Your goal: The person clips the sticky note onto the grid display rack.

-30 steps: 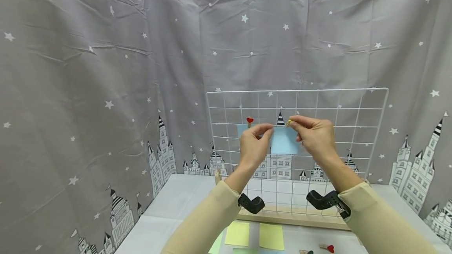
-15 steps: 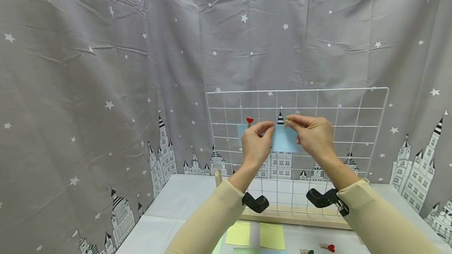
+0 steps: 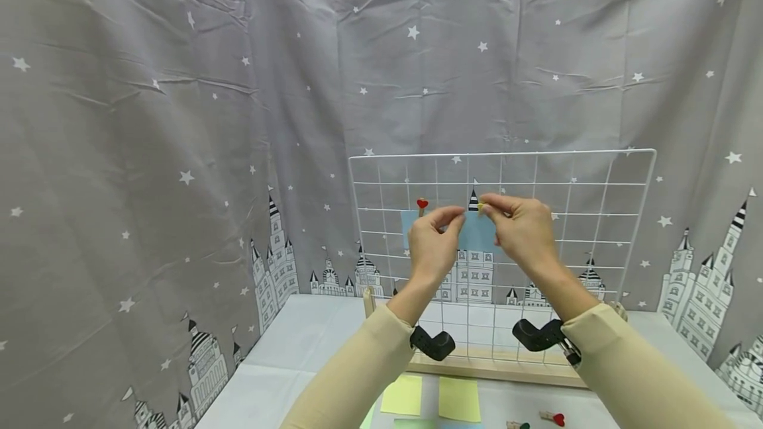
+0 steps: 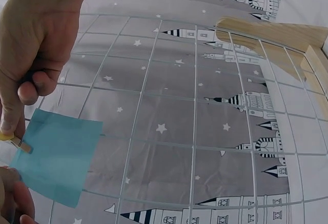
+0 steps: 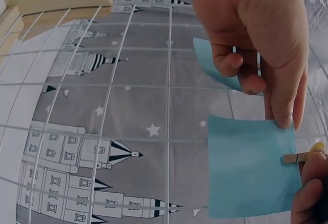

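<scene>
My left hand (image 3: 432,243) pinches the upper left corner of a light blue sticky note (image 3: 477,234) against the white wire grid (image 3: 572,214). Thumb and finger of my right hand (image 3: 524,230) pinch a small wooden clothespin (image 5: 294,158) with a yellow ornament. In the right wrist view the clothespin's tip overlaps the note's top edge, close to the left fingertips. Another blue note (image 3: 408,224) hangs on the grid, partly hidden behind my left hand, beneath a clothespin with a red heart (image 3: 422,204).
The grid stands in a wooden base (image 3: 501,368) on a white table (image 3: 280,356). In front lie yellow sticky notes (image 3: 459,399), a green note (image 3: 414,424) and clothespins with a red heart (image 3: 553,418) and a dark green ornament (image 3: 518,425). A grey star-patterned curtain (image 3: 381,85) hangs behind.
The right hand has shifted left with the clothespin, to the top edge of the blue note. The left hand moved slightly right and the note rose a little.
</scene>
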Demonstrator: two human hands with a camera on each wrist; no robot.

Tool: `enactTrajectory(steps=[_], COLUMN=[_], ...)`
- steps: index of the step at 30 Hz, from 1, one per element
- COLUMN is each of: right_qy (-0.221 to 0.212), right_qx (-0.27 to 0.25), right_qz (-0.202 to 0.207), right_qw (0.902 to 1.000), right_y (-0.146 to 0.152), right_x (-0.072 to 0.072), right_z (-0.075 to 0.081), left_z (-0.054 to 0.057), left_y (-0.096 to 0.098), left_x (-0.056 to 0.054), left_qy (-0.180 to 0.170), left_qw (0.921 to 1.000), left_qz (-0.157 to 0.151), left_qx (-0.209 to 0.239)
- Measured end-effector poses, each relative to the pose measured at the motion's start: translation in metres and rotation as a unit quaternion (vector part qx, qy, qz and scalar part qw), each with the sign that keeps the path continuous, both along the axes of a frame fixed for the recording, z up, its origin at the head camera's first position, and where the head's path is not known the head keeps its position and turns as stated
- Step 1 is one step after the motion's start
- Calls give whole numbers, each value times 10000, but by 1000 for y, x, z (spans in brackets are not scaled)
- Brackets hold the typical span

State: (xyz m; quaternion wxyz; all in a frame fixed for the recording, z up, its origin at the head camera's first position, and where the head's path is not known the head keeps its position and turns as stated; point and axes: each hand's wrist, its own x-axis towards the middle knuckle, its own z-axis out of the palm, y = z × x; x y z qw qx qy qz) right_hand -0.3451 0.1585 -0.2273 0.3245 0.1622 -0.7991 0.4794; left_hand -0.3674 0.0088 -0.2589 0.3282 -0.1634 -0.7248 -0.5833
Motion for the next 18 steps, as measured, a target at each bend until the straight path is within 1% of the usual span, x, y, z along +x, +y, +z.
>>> enactTrajectory(steps=[6, 13, 18], right_qy=[-65, 162, 249], right_qx=[-60, -229, -268], right_qz=[-6, -34, 25], right_qw=[10000, 9996, 9993], right_y=[1, 1, 4], right_x=[5, 8, 10], right_z=[-2, -6, -9], left_z=[-2, -3, -3], left_y=[1, 2, 0], left_x=[0, 1, 1], left_qy=[-62, -41, -63], left_qw=[9999, 9999, 9998], left_qz=[-41, -12, -4], left_qx=[69, 132, 208])
